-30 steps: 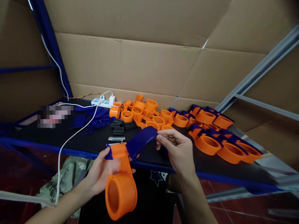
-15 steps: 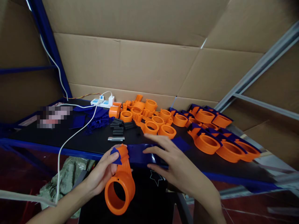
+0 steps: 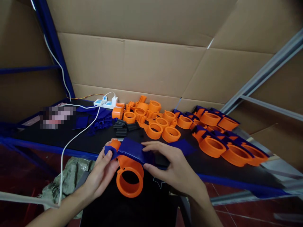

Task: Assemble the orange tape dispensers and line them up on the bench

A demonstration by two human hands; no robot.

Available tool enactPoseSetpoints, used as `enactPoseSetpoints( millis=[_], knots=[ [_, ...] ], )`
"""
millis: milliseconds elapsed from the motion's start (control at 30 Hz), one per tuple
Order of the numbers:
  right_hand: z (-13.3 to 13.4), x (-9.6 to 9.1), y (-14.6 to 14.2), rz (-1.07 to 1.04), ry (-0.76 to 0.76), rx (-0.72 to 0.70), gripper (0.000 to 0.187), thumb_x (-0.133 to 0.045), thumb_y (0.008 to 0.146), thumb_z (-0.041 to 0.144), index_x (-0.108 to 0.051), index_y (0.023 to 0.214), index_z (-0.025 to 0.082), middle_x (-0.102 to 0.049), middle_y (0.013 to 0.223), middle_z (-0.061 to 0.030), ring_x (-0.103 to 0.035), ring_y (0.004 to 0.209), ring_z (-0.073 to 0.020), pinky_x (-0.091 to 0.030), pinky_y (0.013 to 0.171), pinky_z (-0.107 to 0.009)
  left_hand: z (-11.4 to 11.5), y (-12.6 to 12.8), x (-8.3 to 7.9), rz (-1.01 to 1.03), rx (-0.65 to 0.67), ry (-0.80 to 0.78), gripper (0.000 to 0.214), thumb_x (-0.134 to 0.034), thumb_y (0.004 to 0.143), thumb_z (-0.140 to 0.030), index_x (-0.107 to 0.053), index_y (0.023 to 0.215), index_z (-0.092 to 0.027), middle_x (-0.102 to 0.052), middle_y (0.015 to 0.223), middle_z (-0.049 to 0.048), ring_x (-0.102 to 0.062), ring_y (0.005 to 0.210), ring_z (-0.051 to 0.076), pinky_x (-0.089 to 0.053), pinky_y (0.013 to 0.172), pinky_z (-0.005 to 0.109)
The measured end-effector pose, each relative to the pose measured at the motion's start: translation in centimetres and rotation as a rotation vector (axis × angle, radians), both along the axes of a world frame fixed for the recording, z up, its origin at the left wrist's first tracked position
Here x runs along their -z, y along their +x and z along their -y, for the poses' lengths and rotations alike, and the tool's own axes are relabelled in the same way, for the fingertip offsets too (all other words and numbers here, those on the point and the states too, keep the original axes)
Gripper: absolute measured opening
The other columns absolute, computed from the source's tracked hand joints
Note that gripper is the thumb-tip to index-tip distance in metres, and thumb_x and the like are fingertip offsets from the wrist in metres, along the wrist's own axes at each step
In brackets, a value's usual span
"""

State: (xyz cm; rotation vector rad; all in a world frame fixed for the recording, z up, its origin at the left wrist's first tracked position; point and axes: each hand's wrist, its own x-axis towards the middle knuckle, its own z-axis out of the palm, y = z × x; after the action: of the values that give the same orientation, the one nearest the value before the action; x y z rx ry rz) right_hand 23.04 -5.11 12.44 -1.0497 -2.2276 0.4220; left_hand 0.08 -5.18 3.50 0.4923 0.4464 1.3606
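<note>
My left hand [image 3: 100, 171] grips the narrow end of an orange plastic tape dispenser [image 3: 129, 189], its thumb pressing a small blue star-edged piece [image 3: 110, 151] against it. The dispenser's wide ring hangs toward me over the table's front edge. A glossy dark blue plastic sheet [image 3: 132, 149] lies across the dispenser's arm. My right hand [image 3: 172, 160] pinches the sheet's right side between thumb and fingers. Part of the sheet is hidden behind that hand, and the left fingertips are hidden behind the dispenser.
Several orange dispensers [image 3: 155, 130] lie mid-table; several with blue strips [image 3: 213, 146] stand at right. Black cylindrical pieces [image 3: 121, 131], loose blue sheets [image 3: 101, 118] and a white power strip [image 3: 107, 104] are at left. A white cable [image 3: 80, 134] hangs over the front edge.
My right hand has closed on the blue sheet and moved it onto the dispenser's arm. My left hand has tilted the dispenser, raising its ring and shifting it right.
</note>
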Motion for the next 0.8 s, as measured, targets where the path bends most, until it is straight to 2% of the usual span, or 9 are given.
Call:
enactPoseSetpoints(
  millis=[133,433,567,667,800],
  knots=[
    [-0.1,0.1,-0.6,0.017,-0.079,-0.032,0.025,-0.071,0.089,0.033,-0.065,0.112,0.026,-0.068,0.127,-0.0025,-0.067,0.112,-0.0181,-0.053,0.095,-0.029,0.0,0.0,0.3,-0.034,-0.006,0.021,0.053,-0.072,0.088,-0.031,-0.054,0.138,-0.027,-0.069,0.126,0.011,-0.06,0.124,0.032,-0.045,0.107,0.053],
    [-0.3,0.0,-0.5,0.03,-0.145,-0.02,0.025,-0.07,0.089,0.034,-0.066,0.112,0.024,-0.07,0.12,-0.0044,-0.068,0.103,-0.0188,-0.054,0.088,-0.031,0.2,0.0,0.0,-0.047,-0.017,0.038,0.052,-0.07,0.089,-0.032,-0.052,0.138,-0.028,-0.067,0.128,0.0087,-0.06,0.123,0.029,-0.047,0.105,0.047],
    [-0.1,0.1,-0.4,0.087,-0.271,-0.048,0.031,-0.073,0.086,0.035,-0.063,0.113,0.024,-0.069,0.112,-0.0034,-0.066,0.094,-0.0179,-0.055,0.084,-0.03,0.6,-0.1,0.4,-0.154,-0.052,0.057,0.059,-0.078,0.081,-0.022,-0.054,0.134,-0.03,-0.069,0.122,0.0052,-0.062,0.117,0.027,-0.049,0.101,0.039],
    [0.0,0.3,-0.4,0.113,-0.372,-0.098,0.04,-0.08,0.079,0.036,-0.061,0.112,0.025,-0.067,0.109,-0.0014,-0.064,0.098,-0.0189,-0.053,0.088,-0.031,1.3,-0.2,0.5,-0.323,-0.089,0.12,0.061,-0.083,0.074,-0.018,-0.057,0.128,-0.03,-0.068,0.118,0.0031,-0.063,0.111,0.026,-0.05,0.097,0.034],
    [-0.4,0.7,-1.5,-0.107,-0.414,-0.183,0.033,-0.077,0.083,0.036,-0.061,0.108,0.022,-0.065,0.108,-0.0028,-0.061,0.101,-0.018,-0.05,0.092,-0.031,2.7,-0.4,-0.5,-0.572,-0.222,0.247,0.069,-0.093,0.056,-0.019,-0.064,0.118,-0.027,-0.066,0.118,0.0047,-0.06,0.113,0.031,-0.046,0.1,0.035]
  ],
)
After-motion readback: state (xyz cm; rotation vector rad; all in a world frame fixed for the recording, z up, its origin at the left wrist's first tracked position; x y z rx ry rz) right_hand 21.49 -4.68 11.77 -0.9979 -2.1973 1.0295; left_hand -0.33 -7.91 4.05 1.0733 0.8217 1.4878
